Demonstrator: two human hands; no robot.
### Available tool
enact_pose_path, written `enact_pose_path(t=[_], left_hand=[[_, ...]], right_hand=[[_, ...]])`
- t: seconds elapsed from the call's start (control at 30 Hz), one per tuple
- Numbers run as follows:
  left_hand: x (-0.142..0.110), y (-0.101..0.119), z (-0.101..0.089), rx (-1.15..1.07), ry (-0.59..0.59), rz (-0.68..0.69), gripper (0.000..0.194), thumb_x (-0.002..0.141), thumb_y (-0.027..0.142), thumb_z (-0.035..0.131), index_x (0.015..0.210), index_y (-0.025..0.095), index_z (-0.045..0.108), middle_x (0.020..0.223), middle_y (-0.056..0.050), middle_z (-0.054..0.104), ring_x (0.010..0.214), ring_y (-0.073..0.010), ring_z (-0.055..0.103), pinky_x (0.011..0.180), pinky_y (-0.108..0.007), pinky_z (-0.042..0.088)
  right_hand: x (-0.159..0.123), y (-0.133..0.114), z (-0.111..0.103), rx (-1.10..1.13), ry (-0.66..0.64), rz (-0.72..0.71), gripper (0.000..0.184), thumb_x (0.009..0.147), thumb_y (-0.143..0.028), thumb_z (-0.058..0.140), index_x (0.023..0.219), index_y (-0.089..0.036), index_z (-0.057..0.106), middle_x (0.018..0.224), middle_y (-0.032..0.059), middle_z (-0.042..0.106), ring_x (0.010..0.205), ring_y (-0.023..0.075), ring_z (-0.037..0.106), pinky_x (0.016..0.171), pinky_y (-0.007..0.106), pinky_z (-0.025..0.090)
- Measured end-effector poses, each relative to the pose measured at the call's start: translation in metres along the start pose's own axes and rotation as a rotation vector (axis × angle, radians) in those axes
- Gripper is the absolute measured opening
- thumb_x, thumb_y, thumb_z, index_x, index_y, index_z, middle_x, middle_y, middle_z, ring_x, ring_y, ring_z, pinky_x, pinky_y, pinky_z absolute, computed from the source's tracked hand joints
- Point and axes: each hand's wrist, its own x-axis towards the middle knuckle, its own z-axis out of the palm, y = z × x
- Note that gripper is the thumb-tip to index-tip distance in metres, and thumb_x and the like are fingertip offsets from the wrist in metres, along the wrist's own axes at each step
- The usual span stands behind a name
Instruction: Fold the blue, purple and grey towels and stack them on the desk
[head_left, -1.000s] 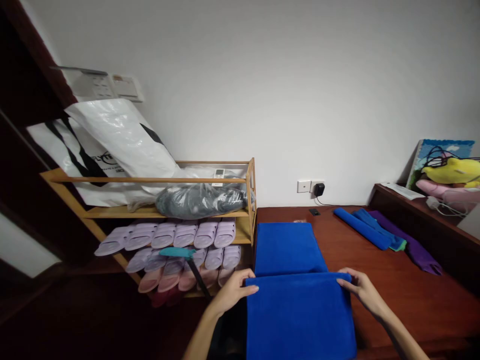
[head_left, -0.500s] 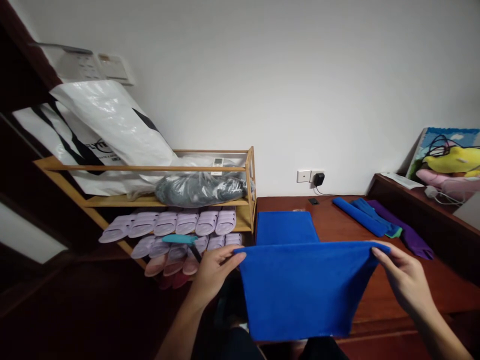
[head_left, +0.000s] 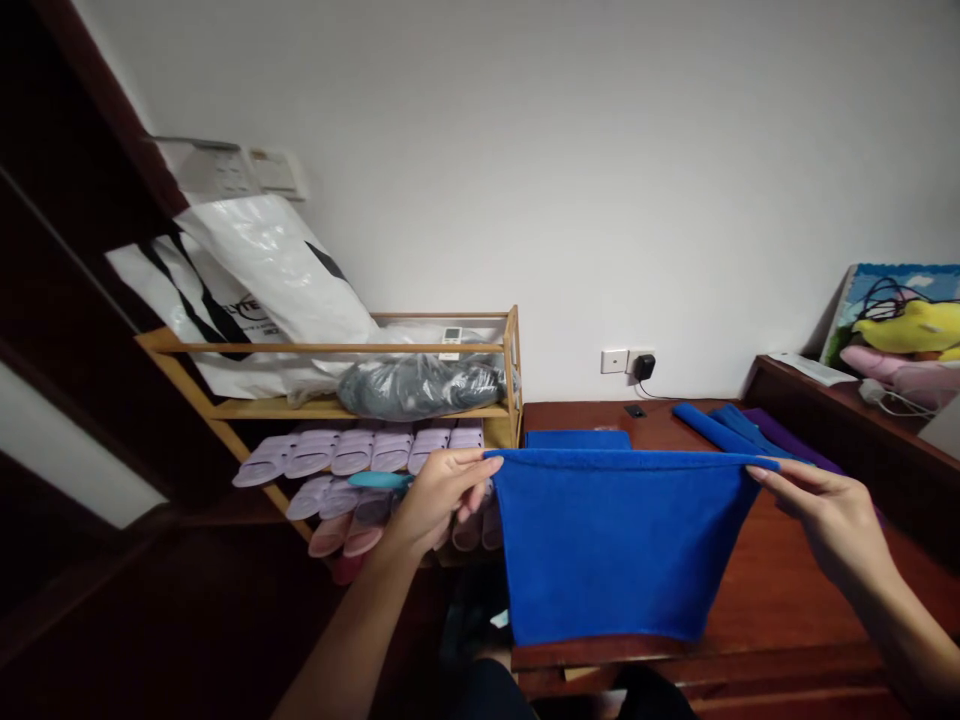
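A folded blue towel (head_left: 607, 545) hangs in the air in front of me, stretched tight along its top edge. My left hand (head_left: 439, 492) pinches its upper left corner. My right hand (head_left: 829, 512) pinches its upper right corner. The towel's lower edge hangs about level with the front edge of the dark wooden table (head_left: 780, 590). Behind it, a second blue towel (head_left: 577, 439) lies flat on the table, mostly hidden.
Rolled blue, green and purple towels (head_left: 739, 430) lie at the table's back right. A wooden shoe rack (head_left: 360, 405) with several lilac and pink slippers, a grey bag and white plastic bags stands left. A charger (head_left: 640, 366) sits in the wall socket. Plush toys (head_left: 904, 335) rest on a raised ledge at right.
Both hands have lifted the blue towel off the table and raised it upright, pulling its top edge taut. The flat towel behind it is now largely covered from view.
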Motion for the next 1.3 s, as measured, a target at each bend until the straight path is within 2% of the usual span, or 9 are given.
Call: enact_pose_path(t=[0.1, 0.23, 0.37, 0.57, 0.67, 0.83, 1.03, 1.17, 1.3], left_hand=[[0.011, 0.003, 0.001, -0.075, -0.003, -0.039, 0.032, 0.073, 0.045, 0.069, 0.070, 0.014, 0.060, 0.062, -0.005, 0.068, 0.039, -0.0099, 0.055, 0.035, -0.018, 0.026], [0.029, 0.000, 0.003, -0.130, 0.001, -0.058, 0.035, 0.071, 0.043, 0.073, 0.082, 0.013, 0.060, 0.089, -0.016, 0.073, 0.059, -0.0189, 0.069, 0.043, -0.020, 0.038], [0.047, -0.010, 0.004, -0.171, -0.023, -0.088, 0.035, 0.072, 0.041, 0.074, 0.085, 0.013, 0.059, 0.097, -0.019, 0.072, 0.071, -0.0236, 0.071, 0.046, -0.021, 0.042], [0.065, -0.027, 0.010, -0.246, -0.027, -0.079, 0.033, 0.073, 0.036, 0.075, 0.088, 0.012, 0.059, 0.102, -0.020, 0.070, 0.089, -0.0273, 0.070, 0.053, -0.021, 0.046], [0.081, -0.046, 0.016, -0.274, 0.010, -0.070, 0.034, 0.074, 0.034, 0.075, 0.093, 0.011, 0.059, 0.105, -0.021, 0.069, 0.095, -0.0277, 0.068, 0.066, -0.027, 0.051], [0.118, -0.087, 0.026, -0.252, 0.064, -0.076, 0.040, 0.071, 0.031, 0.076, 0.103, 0.012, 0.061, 0.116, -0.020, 0.064, 0.106, -0.0274, 0.063, 0.085, -0.034, 0.047], [0.154, -0.135, 0.039, -0.170, 0.082, -0.128, 0.051, 0.076, 0.030, 0.071, 0.121, 0.013, 0.053, 0.130, -0.023, 0.054, 0.116, -0.0281, 0.055, 0.089, -0.039, 0.044], [0.174, -0.162, 0.042, -0.085, 0.062, -0.146, 0.054, 0.080, 0.035, 0.066, 0.128, 0.016, 0.048, 0.134, -0.022, 0.051, 0.117, -0.0269, 0.055, 0.090, -0.039, 0.045], [0.192, -0.185, 0.042, 0.039, 0.036, -0.128, 0.057, 0.089, 0.034, 0.053, 0.140, 0.018, 0.034, 0.139, -0.021, 0.045, 0.120, -0.0256, 0.052, 0.090, -0.038, 0.045]], right_hand=[[0.010, -0.002, 0.005, 0.065, -0.097, 0.060, 0.038, 0.060, -0.050, 0.076, 0.079, -0.018, 0.070, 0.049, -0.0026, 0.051, 0.042, 0.0075, 0.037, 0.038, 0.023, 0.029], [0.025, -0.001, 0.020, 0.147, -0.164, 0.003, 0.039, 0.063, -0.051, 0.074, 0.076, -0.015, 0.067, 0.067, 0.0056, 0.067, 0.049, 0.0118, 0.053, 0.042, 0.024, 0.037], [0.038, 0.010, 0.036, 0.223, -0.145, 0.011, 0.043, 0.062, -0.052, 0.074, 0.079, -0.014, 0.066, 0.076, 0.0095, 0.070, 0.056, 0.0161, 0.061, 0.045, 0.025, 0.041], [0.053, 0.035, 0.055, 0.195, -0.122, -0.039, 0.042, 0.064, -0.053, 0.072, 0.079, -0.014, 0.066, 0.077, 0.0092, 0.071, 0.067, 0.0197, 0.065, 0.053, 0.026, 0.045], [0.065, 0.053, 0.067, 0.176, -0.119, -0.027, 0.047, 0.063, -0.057, 0.071, 0.081, -0.014, 0.067, 0.077, 0.0099, 0.072, 0.075, 0.0237, 0.067, 0.058, 0.029, 0.048], [0.086, 0.090, 0.094, 0.143, -0.160, -0.011, 0.059, 0.060, -0.059, 0.070, 0.097, -0.013, 0.067, 0.085, 0.0109, 0.072, 0.083, 0.0263, 0.068, 0.064, 0.032, 0.052], [0.101, 0.143, 0.140, 0.135, -0.252, -0.024, 0.060, 0.065, -0.054, 0.066, 0.111, -0.016, 0.061, 0.109, 0.0112, 0.068, 0.107, 0.0265, 0.061, 0.087, 0.038, 0.052], [0.113, 0.175, 0.168, 0.087, -0.290, -0.035, 0.060, 0.067, -0.054, 0.062, 0.116, -0.019, 0.057, 0.117, 0.0103, 0.065, 0.113, 0.0267, 0.057, 0.094, 0.042, 0.049], [0.128, 0.197, 0.187, -0.012, -0.308, -0.033, 0.067, 0.072, -0.055, 0.055, 0.127, -0.019, 0.049, 0.126, 0.0116, 0.059, 0.119, 0.0250, 0.053, 0.099, 0.041, 0.045]])
